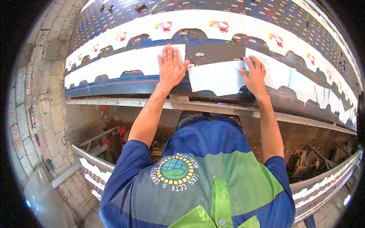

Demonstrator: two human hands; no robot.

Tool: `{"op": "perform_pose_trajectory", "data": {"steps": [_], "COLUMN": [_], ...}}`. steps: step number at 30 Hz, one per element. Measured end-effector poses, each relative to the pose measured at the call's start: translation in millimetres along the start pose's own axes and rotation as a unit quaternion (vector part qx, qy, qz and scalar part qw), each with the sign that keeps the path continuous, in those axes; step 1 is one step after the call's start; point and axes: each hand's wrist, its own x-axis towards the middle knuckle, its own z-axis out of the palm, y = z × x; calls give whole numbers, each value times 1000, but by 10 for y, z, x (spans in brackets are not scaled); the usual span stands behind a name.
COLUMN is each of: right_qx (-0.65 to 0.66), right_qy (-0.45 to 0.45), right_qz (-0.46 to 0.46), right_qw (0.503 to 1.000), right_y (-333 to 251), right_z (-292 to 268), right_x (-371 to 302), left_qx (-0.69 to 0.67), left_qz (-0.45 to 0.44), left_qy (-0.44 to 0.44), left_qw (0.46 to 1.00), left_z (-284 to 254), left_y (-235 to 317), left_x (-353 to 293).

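My left hand lies flat with its fingers stretched over the right end of a white strip with arch-shaped cutouts along its lower edge. My right hand rests with thumb and fingers apart where a loose white piece meets another white strip on its right. The loose piece sits slightly tilted between the two strips, near the table's front edge. All of them lie on a long dark table marked with colourful specks. Part of the loose piece is hidden under my right hand.
Farther back runs a long white band printed with small cartoon cats and balloons. Small dark blocks sit at the far left. A wooden rail edges the table's front. Behind me stands another long table bearing white strips. Brick paving lies left.
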Motion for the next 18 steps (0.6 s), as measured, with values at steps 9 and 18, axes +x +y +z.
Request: {"op": "perform_pose_trajectory", "data": {"steps": [9,18], "right_qx": [11,21], "right_qy": [0,-15], "right_qz": [-31,-9], "right_qw": [999,1000], "right_y": [94,116], "right_z": [10,20], "right_x": [-42,17], "left_qx": [-66,-210], "left_qz": [86,-84], "left_qy": [-94,-54], "left_qw": [990,973], "left_z": [-515,-472], "left_y": [998,944], "left_x": [-588,-383]}}
